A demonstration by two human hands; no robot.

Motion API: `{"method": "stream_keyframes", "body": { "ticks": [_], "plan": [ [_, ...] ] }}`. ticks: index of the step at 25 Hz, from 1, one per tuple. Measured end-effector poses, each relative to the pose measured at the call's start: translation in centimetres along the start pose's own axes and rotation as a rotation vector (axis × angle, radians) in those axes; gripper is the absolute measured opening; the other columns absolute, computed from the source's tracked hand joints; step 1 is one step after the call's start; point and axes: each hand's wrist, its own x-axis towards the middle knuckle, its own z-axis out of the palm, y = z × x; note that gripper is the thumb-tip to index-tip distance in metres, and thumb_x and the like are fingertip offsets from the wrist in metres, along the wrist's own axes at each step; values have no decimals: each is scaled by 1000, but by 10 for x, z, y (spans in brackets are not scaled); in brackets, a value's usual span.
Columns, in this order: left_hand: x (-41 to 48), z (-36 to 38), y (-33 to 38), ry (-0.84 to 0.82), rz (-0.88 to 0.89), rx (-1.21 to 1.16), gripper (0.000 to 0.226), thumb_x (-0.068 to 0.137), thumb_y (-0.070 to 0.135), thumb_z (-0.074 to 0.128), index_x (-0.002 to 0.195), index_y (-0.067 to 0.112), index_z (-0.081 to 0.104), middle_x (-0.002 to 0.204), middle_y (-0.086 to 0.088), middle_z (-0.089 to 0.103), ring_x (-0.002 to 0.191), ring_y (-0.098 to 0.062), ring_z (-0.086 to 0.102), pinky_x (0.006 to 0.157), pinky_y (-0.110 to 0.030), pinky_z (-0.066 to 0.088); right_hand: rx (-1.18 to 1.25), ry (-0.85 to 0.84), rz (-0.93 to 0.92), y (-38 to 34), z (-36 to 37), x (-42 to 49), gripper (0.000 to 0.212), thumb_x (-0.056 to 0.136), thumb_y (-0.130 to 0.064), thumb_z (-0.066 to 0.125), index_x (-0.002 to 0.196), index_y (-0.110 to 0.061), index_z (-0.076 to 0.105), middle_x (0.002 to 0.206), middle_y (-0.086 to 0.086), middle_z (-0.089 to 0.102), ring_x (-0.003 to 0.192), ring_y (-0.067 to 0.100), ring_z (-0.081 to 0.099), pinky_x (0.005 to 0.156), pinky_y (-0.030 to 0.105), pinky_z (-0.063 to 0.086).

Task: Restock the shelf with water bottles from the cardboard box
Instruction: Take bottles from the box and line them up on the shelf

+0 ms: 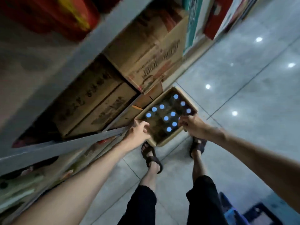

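An open cardboard box (186, 99) stands on the floor in front of my feet, holding several water bottles (166, 118) with pale blue caps seen from above. My left hand (139, 131) is at the box's near left edge, fingers curled over the rim. My right hand (192, 125) is at the near right edge, fingers pinched around a bottle cap that is mostly hidden under them. The grey metal shelf (78, 140) rises along the left.
Closed cardboard cartons (146, 51) are stacked under and beside the shelf, just behind the open box. Tiled floor (243, 95) extends to the right. A blue crate (253, 213) sits at the bottom right. My sandalled feet (151, 157) stand right behind the box.
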Motion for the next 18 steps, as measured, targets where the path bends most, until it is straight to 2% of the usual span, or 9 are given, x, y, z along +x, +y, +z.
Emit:
{"method": "stream_keyframes", "body": {
  "ticks": [3,5,8,10,12,14,16,18],
  "plan": [
    [75,55,-51,6,-130,44,67,81,14,70,140,10,39,132,-16,54,122,-30,52,96,-34,41,-16,-56,27,55,97,51,29,89,-14,54,117,-14,60,113,12,66,106,32,61,87,37,49],
    [119,96,-87,-4,-211,118,78,85,16,65,149,11,22,141,-20,47,125,-33,48,98,-35,40,-47,-69,12,91,156,88,41,87,-15,57,128,-12,51,119,15,61,107,35,60,88,39,49],
    [176,147,-126,23,-289,226,89,88,23,59,153,13,-1,137,-27,47,119,-39,52,93,-39,45,-207,-11,-86,135,218,142,50,90,-19,55,138,-10,43,126,18,51,103,40,60,86,43,49],
    [208,175,-144,63,-378,194,96,89,27,60,152,10,-11,141,-29,41,123,-41,49,96,-41,44,-258,10,-128,154,254,176,50,92,-25,52,139,-13,41,123,17,47,102,37,58,85,42,48],
    [234,195,-157,102,-407,173,99,88,25,60,150,4,-14,145,-29,37,127,-42,45,99,-42,43,-304,-5,-163,157,281,205,52,94,-30,50,142,-16,36,122,15,46,102,33,58,82,42,49],
    [251,208,-163,126,-361,199,97,89,23,59,150,0,-12,147,-26,36,127,-40,46,97,-41,43,-350,29,-147,151,297,227,48,98,-28,44,143,-15,33,118,12,49,96,30,59,70,39,48],
    [260,215,-165,144,-340,229,93,90,23,57,151,2,-11,153,-25,27,127,-39,46,95,-39,43,-415,115,-69,143,303,242,39,100,-19,37,139,-12,36,112,11,50,81,26,55,59,36,38],
    [267,217,-166,167,-373,225,90,92,24,55,151,5,-11,154,-28,20,126,-40,47,91,-38,44,-478,143,-17,139,305,253,32,100,-12,34,131,-10,43,114,12,46,70,22,44,57,33,33]
  ]
}}
